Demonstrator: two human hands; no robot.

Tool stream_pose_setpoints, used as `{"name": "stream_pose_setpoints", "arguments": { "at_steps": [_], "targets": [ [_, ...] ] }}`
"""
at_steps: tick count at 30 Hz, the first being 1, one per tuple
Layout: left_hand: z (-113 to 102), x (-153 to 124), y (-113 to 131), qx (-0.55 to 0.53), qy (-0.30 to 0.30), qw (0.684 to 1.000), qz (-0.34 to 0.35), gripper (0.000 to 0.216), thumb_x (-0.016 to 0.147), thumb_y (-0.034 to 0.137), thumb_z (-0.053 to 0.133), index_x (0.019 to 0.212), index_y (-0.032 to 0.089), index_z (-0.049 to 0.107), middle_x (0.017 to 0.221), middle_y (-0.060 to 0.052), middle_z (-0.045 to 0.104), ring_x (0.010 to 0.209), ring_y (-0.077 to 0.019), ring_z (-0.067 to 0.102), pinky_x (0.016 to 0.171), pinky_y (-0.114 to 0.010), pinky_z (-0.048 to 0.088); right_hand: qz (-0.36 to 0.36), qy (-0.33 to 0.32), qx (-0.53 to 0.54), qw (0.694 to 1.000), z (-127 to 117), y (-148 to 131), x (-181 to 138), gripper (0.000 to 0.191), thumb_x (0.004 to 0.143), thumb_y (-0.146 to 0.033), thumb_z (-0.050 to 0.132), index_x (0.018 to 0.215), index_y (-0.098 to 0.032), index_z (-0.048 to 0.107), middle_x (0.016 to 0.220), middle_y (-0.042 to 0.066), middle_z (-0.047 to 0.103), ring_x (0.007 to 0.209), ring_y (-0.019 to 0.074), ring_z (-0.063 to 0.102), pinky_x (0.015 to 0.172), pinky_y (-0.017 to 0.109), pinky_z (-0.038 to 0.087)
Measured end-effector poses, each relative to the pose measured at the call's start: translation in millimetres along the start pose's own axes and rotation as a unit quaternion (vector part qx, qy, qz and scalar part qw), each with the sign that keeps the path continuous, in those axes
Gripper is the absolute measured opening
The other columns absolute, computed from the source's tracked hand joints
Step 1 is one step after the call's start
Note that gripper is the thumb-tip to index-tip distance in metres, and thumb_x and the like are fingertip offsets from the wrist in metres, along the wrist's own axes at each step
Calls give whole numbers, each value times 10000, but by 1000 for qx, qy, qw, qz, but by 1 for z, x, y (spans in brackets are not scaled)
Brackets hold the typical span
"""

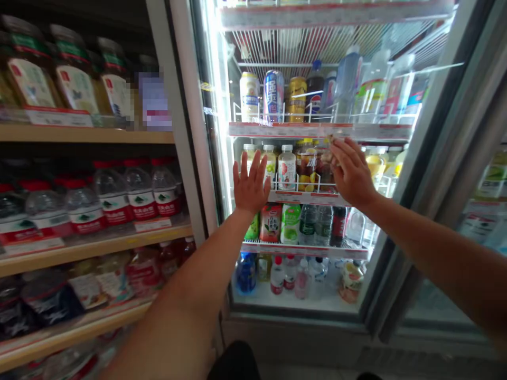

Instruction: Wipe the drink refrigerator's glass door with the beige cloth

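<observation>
Fridge [297, 314] fills noon to five o'clock, a rack [85, 135] standing at nine. Right hand [354, 171], at three: fingers loosely bent, unclenched. Left hand [252, 184], at centre: fingers spread, released. Open room parts the hands; beyond it, a white-labelled bottle [287, 169] stands above a shelf edge [307, 198].

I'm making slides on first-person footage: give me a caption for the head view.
Left hand and right hand raised before a lit drinks fridge, beside a shelf of red-capped bottles.
</observation>
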State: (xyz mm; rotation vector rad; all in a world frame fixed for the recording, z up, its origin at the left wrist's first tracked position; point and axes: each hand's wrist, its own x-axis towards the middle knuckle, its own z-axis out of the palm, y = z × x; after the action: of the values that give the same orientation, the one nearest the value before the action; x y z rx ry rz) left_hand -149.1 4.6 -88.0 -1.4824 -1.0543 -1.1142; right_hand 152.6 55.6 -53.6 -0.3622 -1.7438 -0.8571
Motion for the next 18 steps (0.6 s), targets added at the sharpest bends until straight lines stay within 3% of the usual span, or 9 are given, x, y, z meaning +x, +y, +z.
{"name": "stream_pose_setpoints", "arguments": {
  "at_steps": [2,5,7,12,18],
  "targets": [
    [0,0,1,2,-2,1000,-4,611,1025,315,437,1622,226,341,1664,-51,364,1603,-223,-10,1331,-523,8,-17,1,2,1000,4,-6,1,600,1048,-204,484,1619,-310,331,1569,63,536,1514,293,409,1249,542,389],
    [-1,0,1,3,7,1000,0,600,1026,315,440,1612,210,363,1656,-62,377,1601,-231,-8,1332,-529,23,-95,-94,27,991,9,-23,-6,652,1043,-179,492,1635,-342,272,1541,36,571,1502,261,433,1257,519,384],
    [0,0,1,-6,17,1000,6,598,1029,312,439,1612,204,363,1652,-69,381,1601,-232,-10,1331,-537,35,-102,-134,36,985,12,-30,-6,654,1047,-176,475,1636,-363,259,1553,14,559,1506,249,428,1270,517,367],
    [0,0,0,-37,3,999,-4,614,1027,304,443,1626,224,334,1659,-67,366,1606,-256,18,1323,-580,42,10,-49,26,998,22,-34,18,625,1066,-228,411,1650,-343,219,1664,28,398,1544,286,356,1280,555,335],
    [0,-1,0,-6,21,1000,11,637,1057,356,394,1660,238,224,1671,-62,347,1605,-229,2,1328,-547,63,-23,-74,65,995,45,-73,21,764,1048,-155,420,1663,-369,20,1639,45,439,1538,257,372,1267,538,371]
  ]
}}
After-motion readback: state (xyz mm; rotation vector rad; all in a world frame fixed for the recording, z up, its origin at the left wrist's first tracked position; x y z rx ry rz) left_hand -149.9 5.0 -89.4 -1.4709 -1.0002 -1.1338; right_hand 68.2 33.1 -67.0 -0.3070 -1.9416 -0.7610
